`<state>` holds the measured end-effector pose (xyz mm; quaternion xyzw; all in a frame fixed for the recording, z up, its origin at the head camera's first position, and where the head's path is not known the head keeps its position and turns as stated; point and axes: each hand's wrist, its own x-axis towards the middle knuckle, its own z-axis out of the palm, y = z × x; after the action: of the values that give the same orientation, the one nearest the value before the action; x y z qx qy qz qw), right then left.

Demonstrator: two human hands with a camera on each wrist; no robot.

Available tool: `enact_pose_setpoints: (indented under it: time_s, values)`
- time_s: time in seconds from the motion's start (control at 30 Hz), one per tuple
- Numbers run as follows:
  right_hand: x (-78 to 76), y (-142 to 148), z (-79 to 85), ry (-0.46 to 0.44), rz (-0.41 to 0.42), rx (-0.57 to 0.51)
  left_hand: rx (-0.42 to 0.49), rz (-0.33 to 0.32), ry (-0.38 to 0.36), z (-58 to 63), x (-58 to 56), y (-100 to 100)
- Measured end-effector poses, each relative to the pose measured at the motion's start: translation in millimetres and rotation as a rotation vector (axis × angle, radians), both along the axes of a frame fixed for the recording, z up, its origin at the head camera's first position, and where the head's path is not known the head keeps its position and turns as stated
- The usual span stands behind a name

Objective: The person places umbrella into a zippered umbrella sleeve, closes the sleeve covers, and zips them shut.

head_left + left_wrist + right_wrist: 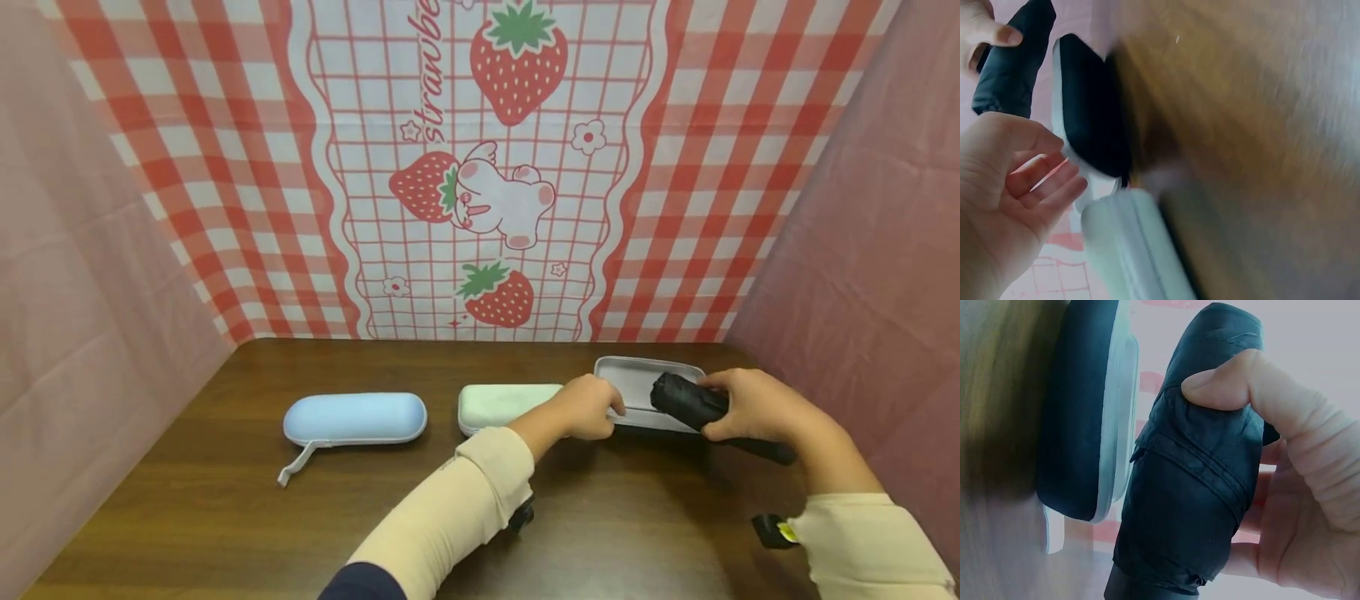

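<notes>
My right hand (pixel 765 406) grips a folded black umbrella (pixel 684 400), thumb across the cloth and fingers behind it. The umbrella is held tilted above an open case (pixel 636 379), black outside with a grey lining. In the right wrist view the case's black side (pixel 1079 406) stands beside the umbrella, with a gap between them. My left hand (pixel 588 407) is at the case's left end. Its fingers are loosely bent, with fingertips (pixel 1060 145) right at the pale rim in the left wrist view.
A pale green zipped case (pixel 498 403) lies just left of the open one, partly behind my left arm. Farther left is a light blue case (pixel 356 417) with a strap. A checked strawberry cloth (pixel 465 250) hangs behind the brown table (pixel 600 533); pink cloth walls flank it.
</notes>
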<state>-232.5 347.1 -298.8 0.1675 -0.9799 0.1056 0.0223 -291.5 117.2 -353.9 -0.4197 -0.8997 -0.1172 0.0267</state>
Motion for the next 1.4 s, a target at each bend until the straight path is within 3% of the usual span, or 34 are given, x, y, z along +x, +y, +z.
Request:
enact_pose_setpoints:
  time_s: [0.27,0.4,0.57,0.9,1.2,1.4]
  values:
    - [-10.0,-11.5,-0.3,0.025,0.053,0.062,0.08,0.006,0.005,10.7,-14.4,-12.9]
    - [-21.6,-20.2,-4.4,0.033,0.081,0.101,0.143,0.016,-0.046,10.6,-22.2,-17.0]
    - [-28.3,-28.4,-11.5,0.007,0.073,0.13,0.26,0.082,-0.121,7.4,-30.8,-17.9]
    - [-16.1,-36.2,-22.6,0.045,0.077,0.158,0.428,0.266,-0.199,0.3,-37.8,-14.1]
    - [-1.2,-37.9,-30.4,0.103,0.063,0.174,0.442,0.277,-0.24,1.6,-38.8,-4.3]
    - [7.3,-39.8,-34.0,0.068,0.039,0.172,0.459,0.335,-0.25,2.0,-36.3,2.5]
